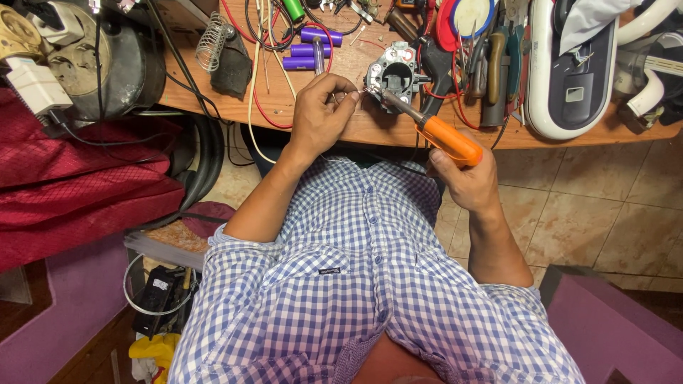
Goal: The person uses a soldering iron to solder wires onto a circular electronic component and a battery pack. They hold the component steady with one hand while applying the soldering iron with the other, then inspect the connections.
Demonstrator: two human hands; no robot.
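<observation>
My right hand (466, 181) grips a soldering iron (437, 135) by its orange handle, its metal tip resting at a small grey metal device (393, 73) with a round opening on the wooden bench (356, 128). My left hand (321, 114) pinches a thin solder wire (361, 92) beside the iron's tip, right next to the device. Three purple cylindrical battery cells (309, 51) lie just behind my left hand.
A coiled iron stand (212, 44) and red and yellow wires (260, 107) lie at the left of the bench. Pliers and other hand tools (494, 64) and a white oval appliance (569, 78) are at the right. A red cloth (78, 192) hangs left; tiled floor (590, 213) lies below.
</observation>
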